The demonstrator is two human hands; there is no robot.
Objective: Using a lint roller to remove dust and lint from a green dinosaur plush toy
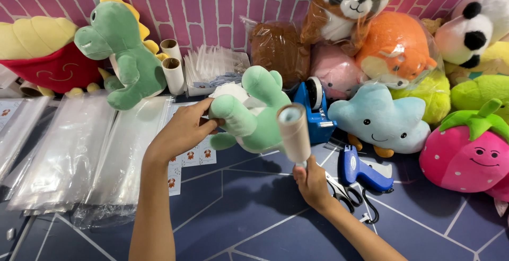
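From the head camera, we judge the step in hand to be lint-rolling: our left hand (pixel 183 131) steadies the green dinosaur plush (pixel 253 110) while our right hand (pixel 312 182) works a lint roller (pixel 295 132) against it. The left fingers are closed on the toy's pale back edge, thumb under and fingertips wrapped over, so the plush is lifted off the blue mat (pixel 249 213) and tilted with its head away from us. The right hand is shut round the roller's handle, low down, with the roller drum standing up above the fist and leaning slightly toward the toy; the drum touches or sits just beside the plush's belly, and we cannot tell which.

As we read it, the next move calls for a stroke of the drum along the fabric just above the right fist, with the left grip turning the toy to offer a fresh side. The roller should stay flat on the pile, not on its edge.

Both forearms come up from the bottom edge, the left nearly straight, the right angled in from the lower right, wrist bent upward.

Just beyond the right fist lie scissors (pixel 344 195) and a blue tagging gun (pixel 360 171); behind the drum stands a blue tape dispenser (pixel 314 110). Left of the left wrist lie clear plastic bags (pixel 69 149) and sticker sheets (pixel 197 155).
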